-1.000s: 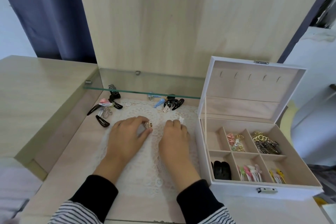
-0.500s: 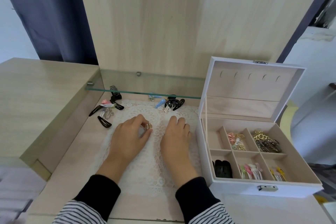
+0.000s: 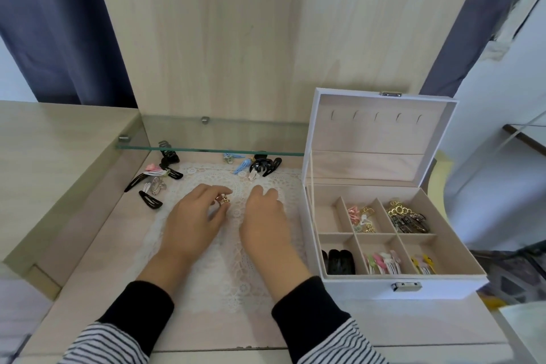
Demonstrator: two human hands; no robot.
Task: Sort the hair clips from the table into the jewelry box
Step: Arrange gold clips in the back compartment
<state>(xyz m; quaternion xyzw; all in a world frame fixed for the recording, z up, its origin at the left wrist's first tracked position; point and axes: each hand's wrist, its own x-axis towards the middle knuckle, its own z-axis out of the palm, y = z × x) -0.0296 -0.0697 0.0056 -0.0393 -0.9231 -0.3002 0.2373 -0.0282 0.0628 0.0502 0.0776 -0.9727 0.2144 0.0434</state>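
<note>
The left hand (image 3: 192,221) has tipped its small gold clip (image 3: 222,200) up since a moment ago! The open jewelry box (image 3: 384,289) sits right of the lace mat (image 3: 212,275). The right hand (image 3: 263,219) rests relaxed on the mat. The left pinches the clip just above it, with loose clips (image 3: 150,200) lying back left.

White jewelry box (image 3: 369,288) open, lid upright, 6 compartments (5 w/ clips); loose hair clips (image 3: 150,200) scattered to its left.

lace doily (image 3: 212,275) | glass shelf (image 3: 224,134) | blue curtain (image 3: 59,23) | wooden back panel (image 3: 221,38)
</note>
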